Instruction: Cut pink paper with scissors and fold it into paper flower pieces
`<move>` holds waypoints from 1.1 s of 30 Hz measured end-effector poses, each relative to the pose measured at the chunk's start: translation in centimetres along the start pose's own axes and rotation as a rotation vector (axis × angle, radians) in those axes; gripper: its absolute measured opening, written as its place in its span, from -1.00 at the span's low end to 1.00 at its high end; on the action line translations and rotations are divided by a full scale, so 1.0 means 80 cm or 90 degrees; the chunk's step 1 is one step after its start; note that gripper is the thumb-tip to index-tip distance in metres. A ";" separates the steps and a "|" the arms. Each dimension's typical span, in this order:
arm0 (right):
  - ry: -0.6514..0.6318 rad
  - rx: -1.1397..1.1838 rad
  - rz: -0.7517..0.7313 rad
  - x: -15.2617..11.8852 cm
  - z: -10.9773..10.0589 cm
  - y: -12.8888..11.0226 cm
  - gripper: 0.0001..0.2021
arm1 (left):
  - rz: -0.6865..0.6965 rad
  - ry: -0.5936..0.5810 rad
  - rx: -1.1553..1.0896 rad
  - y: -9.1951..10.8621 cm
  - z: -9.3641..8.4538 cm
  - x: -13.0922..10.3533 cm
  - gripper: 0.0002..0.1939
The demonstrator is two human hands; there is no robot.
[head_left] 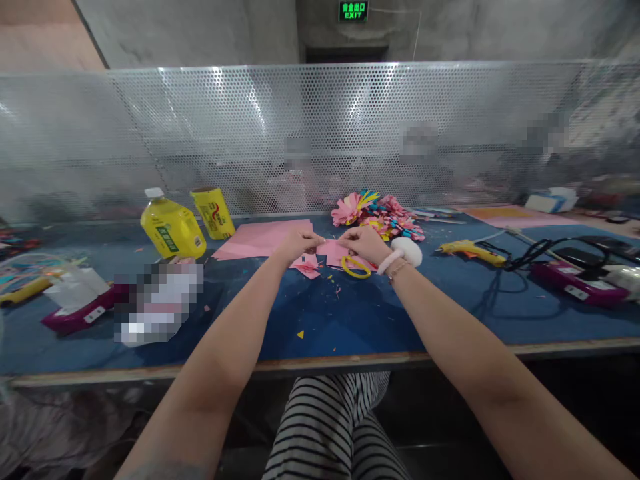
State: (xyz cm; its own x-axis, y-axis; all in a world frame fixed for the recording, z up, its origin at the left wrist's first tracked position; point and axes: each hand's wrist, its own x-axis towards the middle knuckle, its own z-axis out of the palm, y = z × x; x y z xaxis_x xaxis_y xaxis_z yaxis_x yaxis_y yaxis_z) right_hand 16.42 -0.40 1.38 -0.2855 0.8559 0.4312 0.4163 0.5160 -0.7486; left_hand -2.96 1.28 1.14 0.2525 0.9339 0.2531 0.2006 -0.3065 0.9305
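Note:
My left hand point(299, 245) and my right hand point(366, 244) meet over the middle of the table, fingertips pinched close together. Between them is a small piece of pink paper point(330, 247), which both hands seem to grip at its upper edge. Below my left hand lie folded pink scraps point(307, 268). A yellow loop point(356, 268), perhaps a scissors handle, lies just under my right hand. A large pink paper sheet point(250, 239) is behind my left hand. A heap of pink, yellow and blue fringed paper point(377, 217) sits behind my right hand.
On the left stand a yellow-liquid jug point(171, 229), a yellow packet point(214, 213) and a purple box point(80, 313) with tissues. To the right are a yellow glue gun point(473, 252), black cables and another purple box point(575, 283). A perforated metal screen point(320, 133) borders the table's back.

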 end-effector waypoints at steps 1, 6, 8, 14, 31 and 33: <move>0.014 0.003 0.007 0.000 -0.004 0.002 -0.87 | -0.010 0.026 -0.015 -0.002 -0.006 0.002 -0.78; 0.157 0.051 0.039 0.002 -0.017 0.011 -0.86 | -0.046 0.098 -0.127 -0.013 -0.027 0.004 -0.76; 0.187 0.035 -0.012 0.002 -0.013 0.011 -0.85 | -0.092 -0.012 -0.158 -0.011 -0.019 0.000 -0.74; 0.245 -0.169 -0.265 -0.003 0.026 -0.001 -0.88 | -0.008 0.009 -0.278 -0.002 0.036 -0.007 -0.66; -0.186 -0.549 0.238 -0.003 -0.004 0.019 -0.49 | -0.014 0.086 -0.247 -0.005 0.038 -0.005 -0.86; -0.196 -0.577 0.253 -0.005 -0.003 0.021 -0.42 | -0.014 0.087 -0.230 -0.007 0.038 -0.005 -0.86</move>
State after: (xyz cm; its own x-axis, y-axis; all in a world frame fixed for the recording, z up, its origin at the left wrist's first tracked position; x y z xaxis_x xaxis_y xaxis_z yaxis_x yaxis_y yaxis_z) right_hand 17.41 0.13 0.07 -0.1409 0.9900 -0.0065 0.9858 0.1396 -0.0938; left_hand -0.30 0.52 -0.27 0.1188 0.9628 0.2427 -0.1481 -0.2245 0.9632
